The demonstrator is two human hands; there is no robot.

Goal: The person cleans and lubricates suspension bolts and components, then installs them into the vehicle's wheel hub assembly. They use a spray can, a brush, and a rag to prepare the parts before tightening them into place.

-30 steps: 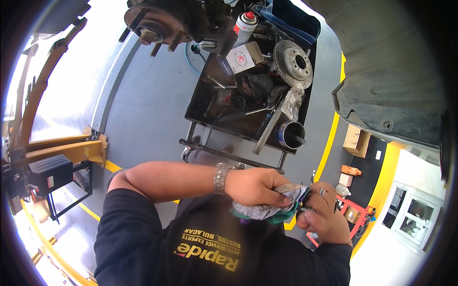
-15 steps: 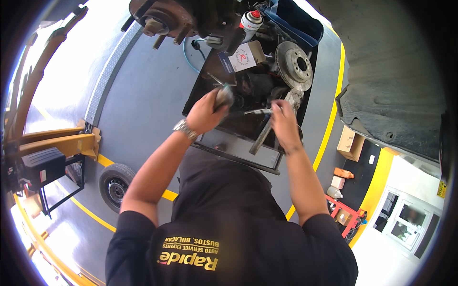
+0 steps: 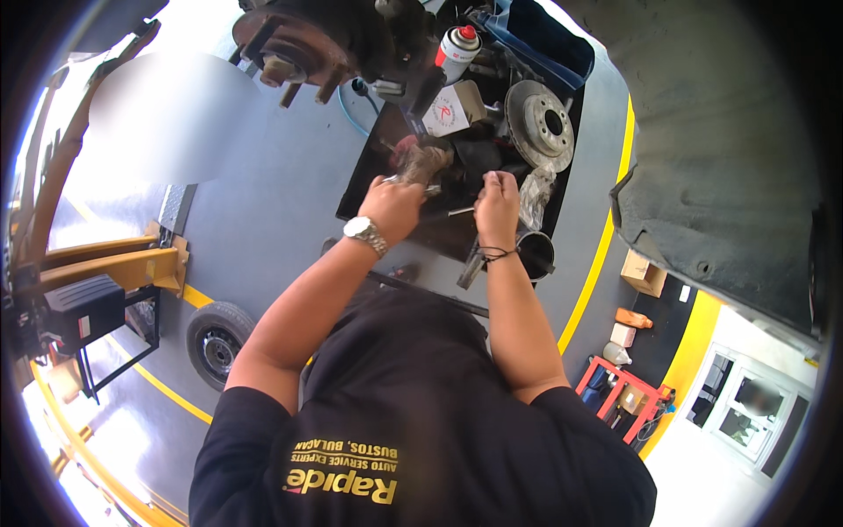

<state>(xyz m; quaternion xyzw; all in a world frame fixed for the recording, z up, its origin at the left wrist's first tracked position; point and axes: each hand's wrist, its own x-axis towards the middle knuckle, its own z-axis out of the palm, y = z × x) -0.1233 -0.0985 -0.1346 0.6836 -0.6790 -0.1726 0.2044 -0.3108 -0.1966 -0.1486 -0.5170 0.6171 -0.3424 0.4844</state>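
Note:
Over the dark tool tray (image 3: 430, 235), my left hand (image 3: 391, 209) is closed around a crumpled, dirty brown rag (image 3: 427, 163). Motion smears the rag, and a bit of shiny metal shows beside the fingers. A little to the right, my right hand (image 3: 498, 209) is closed in a pinch on a slim metal pin (image 3: 461, 211), whose end sticks out to the left. Below the right hand lies a flat grey metal bar (image 3: 471, 270). Next to the right wrist is a dark round cup-like part (image 3: 536, 255).
The tray also holds a brake disc (image 3: 540, 126), a crumpled clear plastic bag (image 3: 536, 195), an opened white box (image 3: 446, 112) and a spray can (image 3: 458, 53) with a red cap. A rusty wheel hub (image 3: 290, 66) hangs at the upper left. A wheel (image 3: 216, 345) lies on the floor.
My right hand has moved left with the pin, closer to my left hand. My left hand has shifted slightly right, and the rag now reaches farther over the tray.

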